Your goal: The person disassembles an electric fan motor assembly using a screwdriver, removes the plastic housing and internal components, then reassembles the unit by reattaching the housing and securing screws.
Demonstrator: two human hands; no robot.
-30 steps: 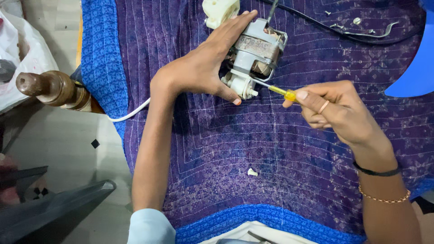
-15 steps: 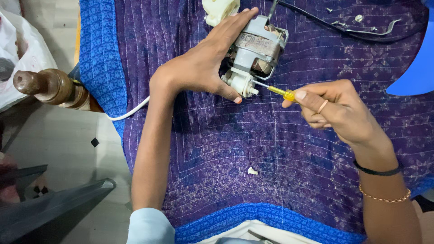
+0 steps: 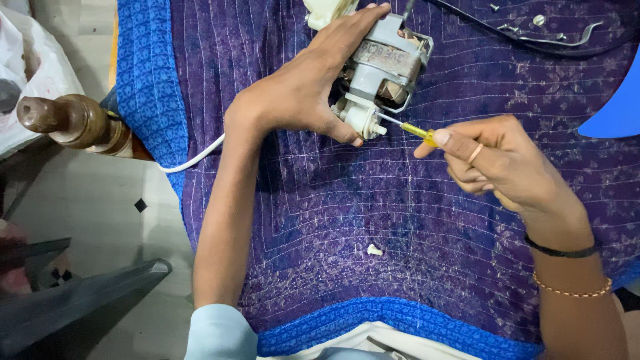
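Head view: left hand (image 3: 300, 93) fingers clasp fan motor (image 3: 383, 67); right hand (image 3: 497, 160) fingers pinch yellow screwdriver (image 3: 417, 130), tip at motor's 6 o'clock.

The right hand (image 3: 497, 160) covers most of the screwdriver (image 3: 413, 129); only a short yellow piece and the thin shaft show. The left hand (image 3: 303, 90) hides one side of the motor (image 3: 387, 67), and where the screwdriver's tip meets the motor is too small to tell. The top edge of the picture cuts the white plastic part (image 3: 327, 10) and the black cable (image 3: 533, 40). The blue plastic piece (image 3: 620, 100) runs out at the right edge. The small white piece (image 3: 375, 250) on the quilt (image 3: 400, 267) is too small to name.
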